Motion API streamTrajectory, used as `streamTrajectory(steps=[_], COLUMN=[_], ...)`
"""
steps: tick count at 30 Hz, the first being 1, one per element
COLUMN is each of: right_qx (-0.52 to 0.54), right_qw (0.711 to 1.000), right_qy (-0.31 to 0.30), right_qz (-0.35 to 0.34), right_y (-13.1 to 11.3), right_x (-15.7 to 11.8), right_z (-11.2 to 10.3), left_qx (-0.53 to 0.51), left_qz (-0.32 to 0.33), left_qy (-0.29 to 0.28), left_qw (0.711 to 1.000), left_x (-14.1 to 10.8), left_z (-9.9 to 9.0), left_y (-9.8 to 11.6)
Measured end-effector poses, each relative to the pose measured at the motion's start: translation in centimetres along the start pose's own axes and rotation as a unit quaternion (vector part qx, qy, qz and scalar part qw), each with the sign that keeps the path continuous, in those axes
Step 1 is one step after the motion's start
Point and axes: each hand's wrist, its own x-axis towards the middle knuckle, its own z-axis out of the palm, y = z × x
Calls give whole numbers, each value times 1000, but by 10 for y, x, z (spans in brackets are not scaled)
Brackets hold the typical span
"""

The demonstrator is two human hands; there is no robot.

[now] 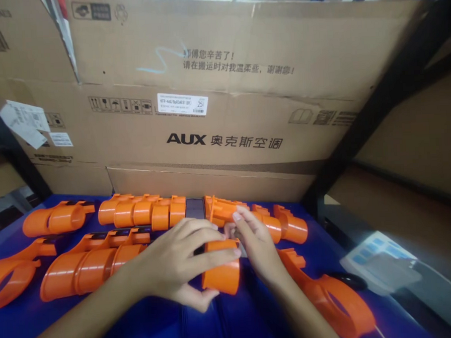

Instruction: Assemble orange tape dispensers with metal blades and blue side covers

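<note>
Above the middle of the blue surface, both hands hold an orange plastic ring holder [221,275]. My left hand [177,262] is closed round its wide ring, thumb low and fingers across the top and side. My right hand [254,243] pinches an orange bracket part [223,209] above the ring, thumb uppermost. The fingers hide the join, so I cannot tell whether bracket and ring are one piece. More orange ring holders [96,269] lie in a row by my left forearm, and another single holder [338,304] lies beside my right forearm.
Behind stands a large cardboard panel [226,179] with printed labels. Several orange holders [142,211] line the back of the blue surface [203,321], near a dark rectangular object [195,208]. Black frame posts [359,116] flank the sides. A clear plastic bag [381,264] lies at right.
</note>
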Motion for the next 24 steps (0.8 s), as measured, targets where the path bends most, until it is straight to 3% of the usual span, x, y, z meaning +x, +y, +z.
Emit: streamTrajectory(steps=[2, 4, 6, 9, 12, 14, 16, 18, 20, 22, 24], right_qx=[36, 65, 89, 113, 88, 5, -149, -350, -533, -640, -682], right_qw=[999, 997, 995, 993, 995, 999, 988, 937, 845, 765, 725], right_qy=[23, 44, 42, 6, -45, -49, -28, 4, 23, 8, -31], right_qz=[15, 6, 4, 17, 21, 3, -20, -19, 20, 65, 89], right_y=[-2, -6, -9, -9, -5, -4, -5, -8, -11, -11, -8], right_x=[1, 2, 2, 2, 0, -1, 1, 3, 6, 8, 8], right_z=[-2, -4, -4, -1, 1, -2, -10, -20, -30, -38, -41], left_qx=[-41, -94, -193, -410, -542, -573, -576, -564, -549, -545, -565], left_qz=[-25, -79, -161, -261, -299, -328, -365, -392, -409, -423, -435], left_qy=[14, 65, 133, 185, 219, 259, 297, 323, 333, 343, 353], left_qw=[999, 990, 959, 854, 754, 705, 669, 651, 649, 637, 606], left_x=[3, 2, 1, 7, 19, 24, 22, 11, -2, -12, -17], left_z=[11, 21, 33, 49, 56, 55, 51, 46, 43, 42, 43], left_y=[1, 1, 1, 2, 3, 2, 0, -5, -9, -13, -13])
